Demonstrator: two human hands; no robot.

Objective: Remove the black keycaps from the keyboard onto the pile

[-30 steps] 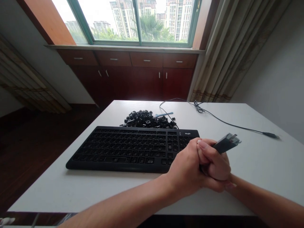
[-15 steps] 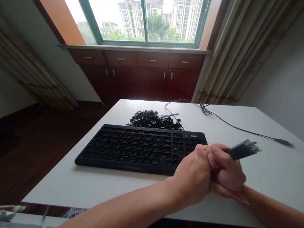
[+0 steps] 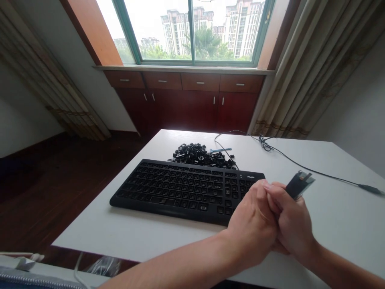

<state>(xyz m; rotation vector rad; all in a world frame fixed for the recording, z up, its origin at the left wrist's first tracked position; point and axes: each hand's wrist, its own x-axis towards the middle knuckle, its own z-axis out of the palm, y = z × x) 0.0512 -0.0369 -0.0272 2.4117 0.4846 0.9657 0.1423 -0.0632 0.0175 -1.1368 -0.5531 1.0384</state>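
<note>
Both hands are pressed together at lower right: the left hand wraps the right hand, which grips a dark keycap puller. Left of them lies a black keyboard, with loose keycaps and its cable behind it on the white table.

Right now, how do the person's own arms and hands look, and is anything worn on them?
Both forearms are bare as far as the picture shows: no sleeves, gloves, watch or bracelet. The left hand and right hand show no rings. The visible fingernails are unpainted; those at the right hand's fingertips look fairly long. No cables or markings appear on either arm.
</note>
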